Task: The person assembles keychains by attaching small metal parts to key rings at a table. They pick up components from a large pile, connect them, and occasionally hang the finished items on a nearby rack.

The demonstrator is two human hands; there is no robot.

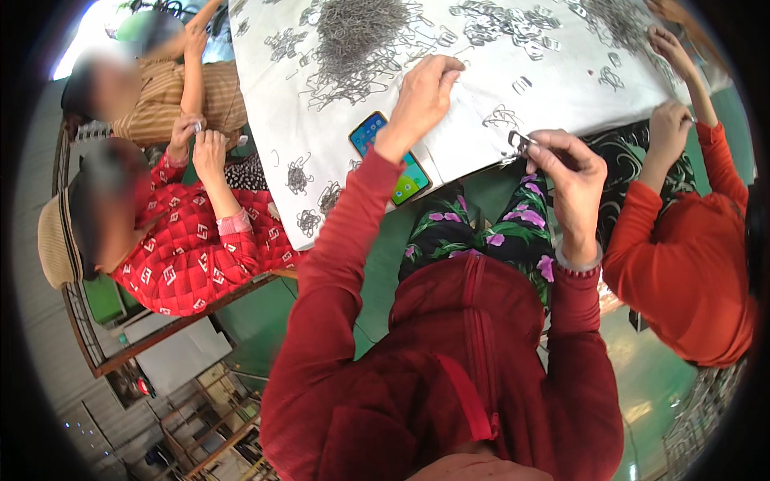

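My left hand [425, 100] is over the white-covered table [469, 152], thumb and forefinger pinched together. Whatever lies between those fingertips is too small to make out. Between the thumb and fingers of my right hand [571, 170], at the table's near edge, is a small dark metal clip [520, 144]. A few loose bent wire pieces [502, 117] lie just beyond it. Beyond my left hand spreads a large heap of bent wire pieces [361, 36]. Flat metal buckles [505, 28] are scattered to its right. A lit smartphone [412, 181] lies partly under my left wrist.
Small wire piles [298, 176] lie along the table's left side. Another wire heap [613, 24] is at the far right. Close on my left sits a person in a red patterned shirt [192, 248]; on my right, a person in an orange-red top [682, 264] works with hands at the table.
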